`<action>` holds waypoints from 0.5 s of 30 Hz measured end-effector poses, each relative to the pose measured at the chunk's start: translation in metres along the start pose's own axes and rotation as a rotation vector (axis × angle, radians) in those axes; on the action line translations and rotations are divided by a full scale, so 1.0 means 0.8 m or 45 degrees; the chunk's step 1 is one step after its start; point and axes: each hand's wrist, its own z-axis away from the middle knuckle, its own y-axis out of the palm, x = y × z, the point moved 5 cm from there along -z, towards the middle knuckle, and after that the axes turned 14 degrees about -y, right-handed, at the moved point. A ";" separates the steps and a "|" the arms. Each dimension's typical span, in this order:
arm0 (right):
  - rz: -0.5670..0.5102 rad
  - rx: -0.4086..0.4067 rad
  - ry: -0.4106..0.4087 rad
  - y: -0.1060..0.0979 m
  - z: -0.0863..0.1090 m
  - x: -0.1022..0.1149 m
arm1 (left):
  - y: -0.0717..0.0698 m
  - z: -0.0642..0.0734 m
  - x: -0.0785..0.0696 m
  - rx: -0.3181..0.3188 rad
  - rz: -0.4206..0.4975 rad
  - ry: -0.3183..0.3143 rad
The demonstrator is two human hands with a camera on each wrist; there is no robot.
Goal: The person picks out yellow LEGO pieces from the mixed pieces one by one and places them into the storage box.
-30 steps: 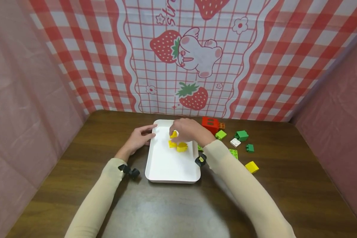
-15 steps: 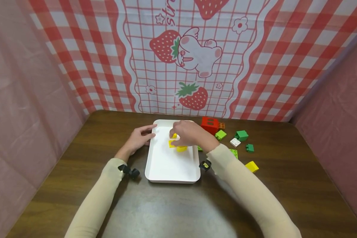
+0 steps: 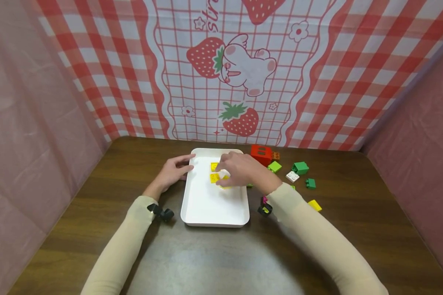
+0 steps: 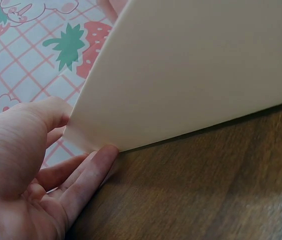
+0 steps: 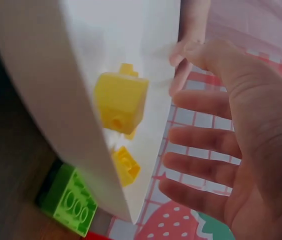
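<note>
A white tray (image 3: 214,209) lies on the table with several yellow toy bricks in its far half. One small yellow brick (image 3: 214,166) sits behind another, a yellow brick (image 3: 214,178); a bigger yellow block (image 5: 121,100) shows best in the right wrist view. My right hand (image 3: 240,169) hovers over these bricks, fingers spread and nothing between them, hiding part of the bigger block in the head view. At the tray's far left corner, my left hand (image 3: 174,170) touches the rim and outer wall with its fingertips and thumb.
Right of the tray lie a red block (image 3: 261,155), a lime brick (image 3: 275,166), green bricks (image 3: 300,168), a white brick (image 3: 292,176) and a yellow brick (image 3: 315,205). A pink piece (image 3: 264,199) peeks out beside the right wrist. A checked curtain (image 3: 125,73) hangs behind the table.
My right hand has drawn back slightly rightward and toward me, uncovering the two small yellow bricks and covering more of the bigger block. The left hand and tray have stayed put.
</note>
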 end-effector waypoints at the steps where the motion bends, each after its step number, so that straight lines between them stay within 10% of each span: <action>1: 0.006 -0.006 -0.001 0.001 0.003 0.000 | 0.000 0.000 0.000 0.000 0.000 -0.005; 15: 0.073 -0.047 0.002 0.016 0.033 0.000 | -0.001 0.003 0.000 0.001 0.003 -0.010</action>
